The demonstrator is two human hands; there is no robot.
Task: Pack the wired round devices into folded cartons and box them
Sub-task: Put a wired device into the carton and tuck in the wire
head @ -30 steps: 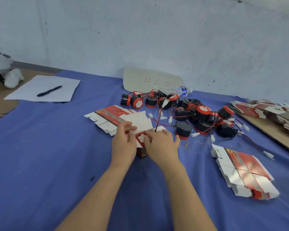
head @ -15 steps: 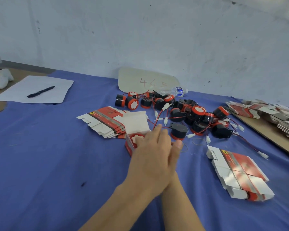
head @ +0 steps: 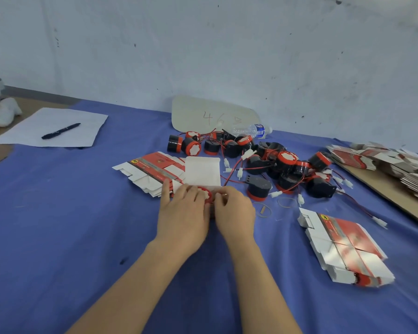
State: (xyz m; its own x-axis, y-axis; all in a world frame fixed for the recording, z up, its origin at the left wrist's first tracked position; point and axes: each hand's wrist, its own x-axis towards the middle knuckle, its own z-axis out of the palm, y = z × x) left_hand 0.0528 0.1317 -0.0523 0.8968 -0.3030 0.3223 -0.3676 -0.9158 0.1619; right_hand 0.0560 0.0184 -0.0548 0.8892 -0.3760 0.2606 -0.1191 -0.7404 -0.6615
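A small red and white carton (head: 202, 173) stands on the blue cloth in front of me, its white lid flap open and tilted back. The red and white top of a wired round device (head: 207, 193) shows inside it between my hands. My left hand (head: 182, 213) holds the carton's left side, thumb spread out to the left. My right hand (head: 234, 213) pinches its right edge with curled fingers. The carton's body is mostly hidden under my hands. Behind it lies a pile of black and red devices (head: 285, 162) with red wires and white plugs.
Flat cartons lie in a stack (head: 150, 169) left of the open one and in another stack (head: 345, 249) at the right. More cartons (head: 396, 162) sit on a board far right. A paper with a pen (head: 60, 131) lies far left; a bottle (head: 253, 130) lies at the back.
Half a second ago my left hand lay across my right over the carton. Now the hands are side by side on it and the lid flap stands open.
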